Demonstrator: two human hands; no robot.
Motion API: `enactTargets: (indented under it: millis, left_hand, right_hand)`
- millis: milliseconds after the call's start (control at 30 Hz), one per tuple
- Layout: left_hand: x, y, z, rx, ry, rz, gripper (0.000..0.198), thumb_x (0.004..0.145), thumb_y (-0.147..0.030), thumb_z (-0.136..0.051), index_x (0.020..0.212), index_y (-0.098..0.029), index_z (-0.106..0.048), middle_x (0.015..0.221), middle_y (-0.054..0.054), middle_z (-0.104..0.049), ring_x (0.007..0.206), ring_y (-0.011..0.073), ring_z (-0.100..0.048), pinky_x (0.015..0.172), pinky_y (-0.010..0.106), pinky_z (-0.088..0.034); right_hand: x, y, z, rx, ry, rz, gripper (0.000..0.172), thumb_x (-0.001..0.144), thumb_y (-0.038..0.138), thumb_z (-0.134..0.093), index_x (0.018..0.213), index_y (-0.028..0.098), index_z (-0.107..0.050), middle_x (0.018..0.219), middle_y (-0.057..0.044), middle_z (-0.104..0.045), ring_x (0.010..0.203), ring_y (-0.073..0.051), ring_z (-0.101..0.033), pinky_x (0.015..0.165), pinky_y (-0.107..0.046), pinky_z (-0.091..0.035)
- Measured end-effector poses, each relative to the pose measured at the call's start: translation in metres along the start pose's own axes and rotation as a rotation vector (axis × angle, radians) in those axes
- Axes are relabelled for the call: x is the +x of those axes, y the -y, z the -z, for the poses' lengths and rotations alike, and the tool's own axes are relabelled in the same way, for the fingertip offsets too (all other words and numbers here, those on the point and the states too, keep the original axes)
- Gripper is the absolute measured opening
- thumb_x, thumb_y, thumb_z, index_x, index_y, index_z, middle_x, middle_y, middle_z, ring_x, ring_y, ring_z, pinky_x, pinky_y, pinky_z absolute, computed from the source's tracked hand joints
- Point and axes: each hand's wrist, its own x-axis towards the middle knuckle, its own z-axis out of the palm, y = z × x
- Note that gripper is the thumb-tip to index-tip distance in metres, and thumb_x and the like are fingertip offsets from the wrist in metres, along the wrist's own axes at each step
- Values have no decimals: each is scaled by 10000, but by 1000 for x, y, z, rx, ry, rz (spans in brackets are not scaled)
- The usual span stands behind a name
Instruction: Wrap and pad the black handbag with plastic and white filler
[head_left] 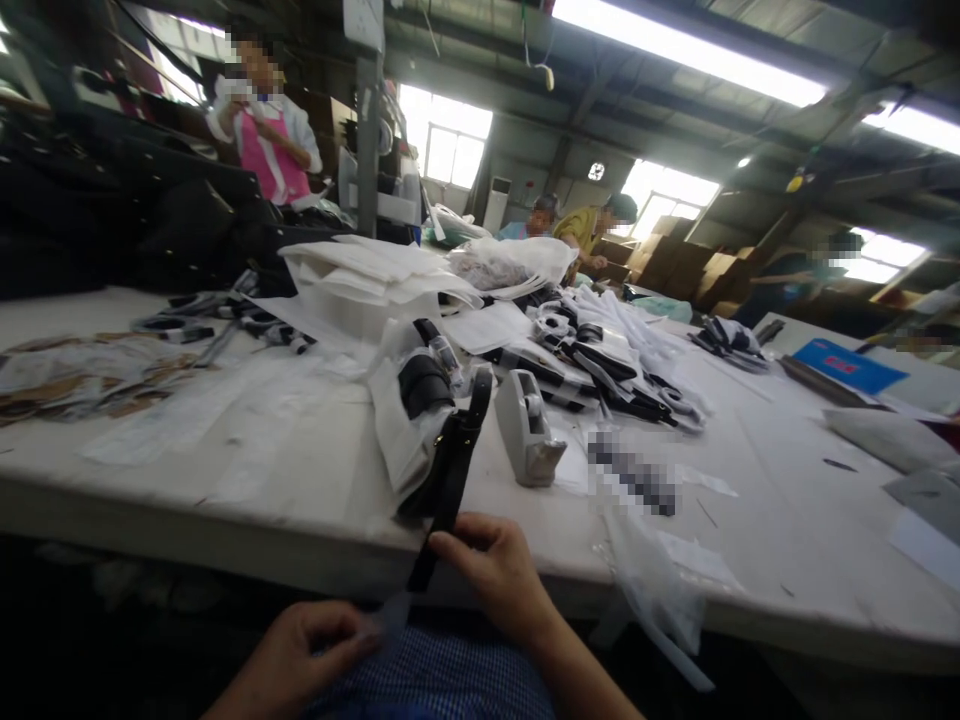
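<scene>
A black strap runs from a black bag partly wrapped in white sheet down over the table's front edge. My right hand is closed on its lower part, thumb on top. My left hand is lower and to the left, pinching a small translucent piece of film at the strap's lower end. Whether the film is stuck to the strap I cannot tell. Just right of the bag stands a grey tape dispenser.
White sheets and wrapped black straps are heaped behind the bag. Brown paper scraps lie at left, and clear plastic hangs over the front edge. Several people stand farther back, one in a pink apron.
</scene>
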Motion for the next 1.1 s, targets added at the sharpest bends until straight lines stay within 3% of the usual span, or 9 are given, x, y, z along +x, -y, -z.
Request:
enactTargets:
  millis: [233,467,767,933,1100]
  left_hand:
    - [-6,-16,2,33,-40,-46,327,780,-499,-677,721,-187,-752,767,39,-754,777,223,-686,729,236,-506]
    - [1,-15,-4,-166,31,-23,468,820,-557,-641,1137,-222,-724,1003,50,-763,973,266,-690,851,290,-533]
    - [3,-12,6,-81,69,-2,369,807,-510,-671,758,-154,-752,762,39,-742,754,210,-663,691,239,-484]
    - [4,-26,14,117,75,-25,301,833,-468,-643,792,-201,-775,817,24,-763,813,208,-685,758,238,-480]
    - [12,-33,20,234,31,-30,193,751,-385,-694,719,-208,-765,748,18,-757,764,204,-684,744,243,-477]
  right_hand:
    - [0,-2,4,161,6,-39,258,807,421,-752,844,169,-796,774,-29,-751,739,-174,-653,698,-252,-486]
    - [-3,-1,-4,57,41,-19,202,826,366,-735,890,186,-798,886,-52,-775,855,-229,-684,772,-297,-510]
    - [-4,-21,-10,165,-102,-102,335,788,477,-756,919,169,-779,886,-62,-765,851,-230,-668,773,-304,-506]
    - [-10,-33,-9,232,-157,-193,397,756,514,-773,929,156,-768,832,-50,-742,706,-161,-599,639,-252,-456]
    - [-10,-38,-8,310,-140,-184,352,760,485,-779,884,156,-760,790,-28,-710,712,-139,-571,643,-228,-431]
